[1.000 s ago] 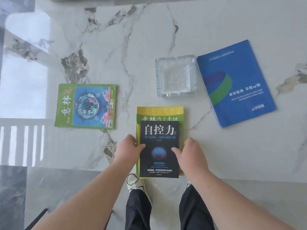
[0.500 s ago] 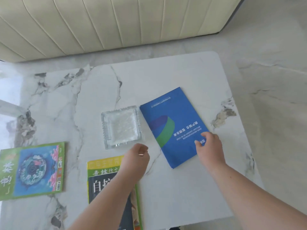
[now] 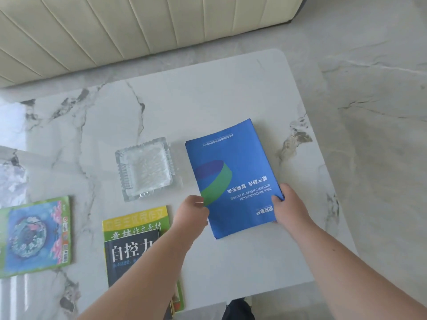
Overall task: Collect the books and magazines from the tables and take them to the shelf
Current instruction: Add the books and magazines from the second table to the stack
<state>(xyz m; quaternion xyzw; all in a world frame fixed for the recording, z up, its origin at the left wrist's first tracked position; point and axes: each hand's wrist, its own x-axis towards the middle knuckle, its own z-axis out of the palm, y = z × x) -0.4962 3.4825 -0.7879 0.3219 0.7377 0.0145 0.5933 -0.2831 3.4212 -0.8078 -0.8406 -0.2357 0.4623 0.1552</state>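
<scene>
A blue magazine [image 3: 233, 176] lies on the white marble table [image 3: 208, 107], right of centre. My right hand [image 3: 288, 209] grips its near right edge, fingers curled over the cover. My left hand [image 3: 191, 213] holds the magazine's left edge with curled fingers. A black book [image 3: 129, 255] lies on a yellow-green magazine [image 3: 136, 218] near the table's front edge, partly hidden by my left forearm. A green magazine with a blue picture [image 3: 34, 236] lies at the far left.
A square glass ashtray [image 3: 145, 168] stands just left of the blue magazine. A cream ribbed sofa [image 3: 138, 28] runs along the far side. Marble floor [image 3: 381, 135] lies to the right of the table edge.
Both hands left the black book and reached right to the blue magazine. The left hand has now arrived at its left edge, and the magazine has turned a little.
</scene>
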